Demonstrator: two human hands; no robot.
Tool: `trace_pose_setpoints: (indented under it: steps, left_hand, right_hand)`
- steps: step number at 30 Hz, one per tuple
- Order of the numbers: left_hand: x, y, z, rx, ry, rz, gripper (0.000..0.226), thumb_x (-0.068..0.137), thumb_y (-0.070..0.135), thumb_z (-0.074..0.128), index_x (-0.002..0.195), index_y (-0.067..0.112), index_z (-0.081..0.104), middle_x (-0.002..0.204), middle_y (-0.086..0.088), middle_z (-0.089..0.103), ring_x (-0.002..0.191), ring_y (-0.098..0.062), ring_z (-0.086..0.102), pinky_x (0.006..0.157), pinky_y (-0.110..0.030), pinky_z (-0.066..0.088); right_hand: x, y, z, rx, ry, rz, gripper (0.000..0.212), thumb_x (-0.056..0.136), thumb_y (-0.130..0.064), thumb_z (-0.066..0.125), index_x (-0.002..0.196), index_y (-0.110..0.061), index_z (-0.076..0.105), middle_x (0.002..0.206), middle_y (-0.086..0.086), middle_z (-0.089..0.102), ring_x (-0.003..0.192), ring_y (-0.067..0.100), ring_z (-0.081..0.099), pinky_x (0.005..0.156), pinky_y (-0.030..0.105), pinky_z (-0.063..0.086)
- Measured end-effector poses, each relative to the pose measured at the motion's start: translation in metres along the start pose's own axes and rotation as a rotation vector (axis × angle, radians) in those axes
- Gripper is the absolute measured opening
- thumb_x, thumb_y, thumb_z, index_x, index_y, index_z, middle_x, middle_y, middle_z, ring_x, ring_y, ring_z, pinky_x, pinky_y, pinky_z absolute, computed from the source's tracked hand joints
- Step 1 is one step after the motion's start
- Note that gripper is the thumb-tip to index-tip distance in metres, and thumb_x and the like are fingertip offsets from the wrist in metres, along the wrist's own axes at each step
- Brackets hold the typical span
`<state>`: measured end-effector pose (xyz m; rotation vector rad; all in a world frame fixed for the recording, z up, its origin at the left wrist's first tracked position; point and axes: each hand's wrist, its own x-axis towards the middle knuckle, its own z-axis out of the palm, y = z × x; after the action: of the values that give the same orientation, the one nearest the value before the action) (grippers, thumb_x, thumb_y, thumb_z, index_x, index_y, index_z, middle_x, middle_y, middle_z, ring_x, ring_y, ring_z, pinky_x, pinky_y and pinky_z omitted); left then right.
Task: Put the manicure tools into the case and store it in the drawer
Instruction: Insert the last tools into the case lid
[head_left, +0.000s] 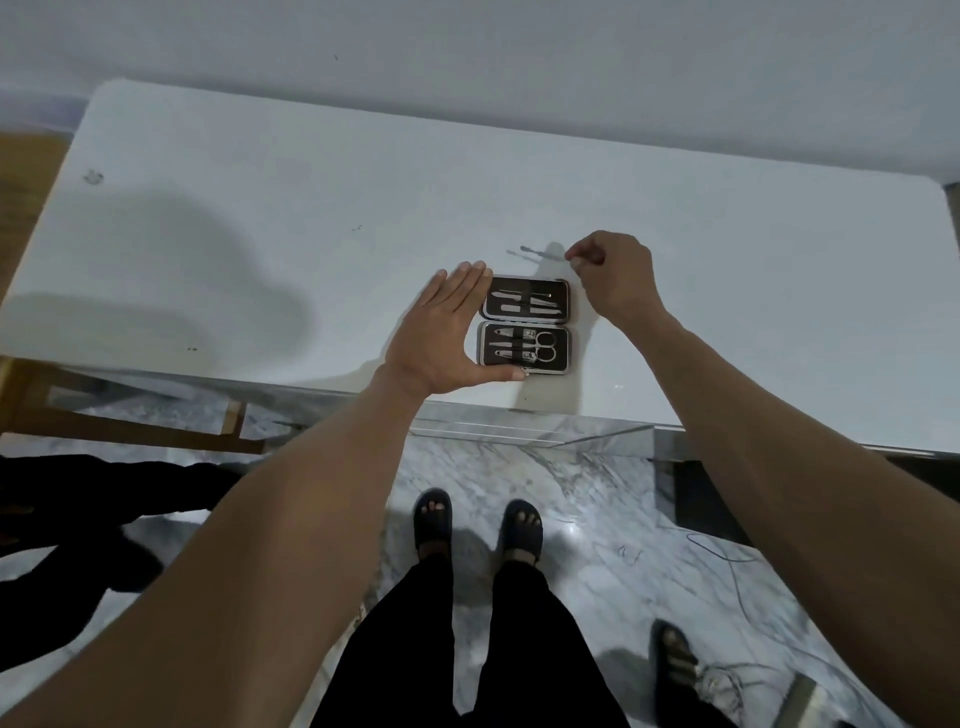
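The right hand (615, 278) is seen curled just beyond the far right corner of the case (524, 326), its thumb and forefinger pinched together on the end of a thin metal tool (540, 254). The tool is held low over the table (311, 218), pointing left from the fingertips, and a faint shadow of it is cast on the white surface just beside it. Whether the tool's tip touches the table cannot be told.

The left hand (441, 332) is laid flat and spread against the left side of the case, fingers stretched together along the far half's left edge and the thumb set along the near edge of the near half. Nothing is gripped by it; the case is only braced.

The case is lying open on the table, near the table's front edge, with both halves facing up. In the far half, several slim tools are seen strapped in rows. In the near half, small scissors (545, 347) are held at the right, with clippers and other pieces to their left; the small items cannot be told apart clearly.

Below the case, past the table's front edge, a marble-patterned floor (597, 499) is seen, with the person's dark trousers and sandalled feet (478, 525). To the left of the case, under the table's edge, a wooden frame (130, 426) is visible.
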<state>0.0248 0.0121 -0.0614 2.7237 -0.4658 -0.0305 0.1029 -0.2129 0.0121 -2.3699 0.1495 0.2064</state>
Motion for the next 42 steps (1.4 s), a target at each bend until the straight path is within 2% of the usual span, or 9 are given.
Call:
trace_pose_setpoints:
  steps: [5, 13, 20, 26, 30, 35, 39, 42]
  left_hand:
    - [-0.001, 0.001, 0.0, 0.0, -0.005, 0.001, 0.139, 0.067, 0.104, 0.037, 0.165, 0.006, 0.019, 0.173, -0.008, 0.019, 0.162, -0.019, 0.012, 0.133, -0.043, 0.009]
    - [-0.002, 0.002, -0.001, 0.006, -0.003, 0.011, 0.138, 0.068, 0.104, 0.037, 0.165, 0.006, 0.019, 0.173, -0.008, 0.02, 0.162, -0.019, 0.013, 0.133, -0.042, 0.008]
    - [-0.001, 0.0, 0.0, 0.008, 0.002, 0.012, 0.14, 0.067, 0.105, 0.037, 0.165, 0.006, 0.02, 0.173, -0.008, 0.02, 0.162, -0.019, 0.013, 0.132, -0.044, 0.01]
    - [-0.001, -0.001, 0.002, 0.004, 0.008, 0.012, 0.138, 0.068, 0.103, 0.042, 0.164, 0.006, 0.021, 0.173, -0.008, 0.021, 0.162, -0.019, 0.014, 0.132, -0.044, 0.01]
    - [-0.001, -0.001, 0.003, 0.012, 0.022, 0.017, 0.137, 0.069, 0.103, 0.042, 0.164, 0.006, 0.022, 0.173, -0.008, 0.022, 0.161, -0.019, 0.015, 0.132, -0.044, 0.012]
    - [-0.001, -0.001, 0.004, 0.012, 0.034, 0.019, 0.137, 0.069, 0.102, 0.043, 0.164, 0.005, 0.023, 0.172, -0.009, 0.024, 0.161, -0.021, 0.017, 0.132, -0.045, 0.013]
    - [-0.001, -0.001, 0.004, -0.003, 0.04, 0.024, 0.137, 0.069, 0.103, 0.039, 0.163, 0.004, 0.025, 0.171, -0.01, 0.025, 0.161, -0.022, 0.018, 0.132, -0.045, 0.012]
    - [0.0, -0.002, 0.003, -0.008, 0.035, 0.022, 0.137, 0.069, 0.102, 0.04, 0.164, 0.005, 0.023, 0.172, -0.009, 0.024, 0.161, -0.021, 0.017, 0.132, -0.044, 0.012]
  right_hand:
    - [-0.015, 0.013, -0.007, -0.008, 0.033, 0.033, 0.02, 0.091, -0.009, 0.055, 0.096, -0.011, 0.074, 0.086, -0.004, 0.065, 0.083, 0.01, 0.058, 0.077, 0.021, 0.044]
    - [-0.016, 0.024, 0.002, -0.095, 0.024, 0.031, 0.022, 0.091, -0.009, 0.055, 0.095, -0.013, 0.075, 0.099, 0.003, 0.073, 0.087, 0.012, 0.059, 0.078, 0.02, 0.041]
    - [-0.015, 0.019, 0.008, -0.079, -0.001, 0.02, 0.02, 0.09, -0.009, 0.057, 0.096, -0.011, 0.075, 0.098, 0.005, 0.073, 0.085, 0.01, 0.058, 0.077, 0.019, 0.04]
    - [-0.016, 0.015, 0.015, 0.02, -0.001, -0.002, 0.014, 0.088, -0.009, 0.064, 0.095, -0.01, 0.076, 0.087, 0.001, 0.07, 0.078, 0.009, 0.059, 0.065, 0.004, 0.038]
    - [-0.018, 0.012, 0.019, 0.054, -0.006, -0.013, 0.013, 0.086, -0.009, 0.067, 0.092, -0.013, 0.077, 0.084, 0.001, 0.071, 0.072, 0.006, 0.061, 0.066, 0.009, 0.044]
    - [-0.019, 0.009, 0.025, -0.022, -0.015, -0.043, 0.013, 0.083, -0.016, 0.067, 0.089, -0.021, 0.078, 0.085, -0.003, 0.074, 0.083, 0.014, 0.067, 0.08, 0.031, 0.055]
    - [-0.022, 0.004, 0.029, -0.072, -0.014, -0.078, 0.016, 0.084, -0.017, 0.065, 0.092, -0.022, 0.078, 0.092, -0.002, 0.075, 0.085, 0.012, 0.065, 0.078, 0.031, 0.053]
    - [-0.021, 0.004, 0.027, -0.072, 0.052, -0.053, 0.017, 0.086, -0.024, 0.066, 0.1, -0.023, 0.076, 0.095, -0.003, 0.071, 0.085, 0.011, 0.06, 0.076, 0.028, 0.048]
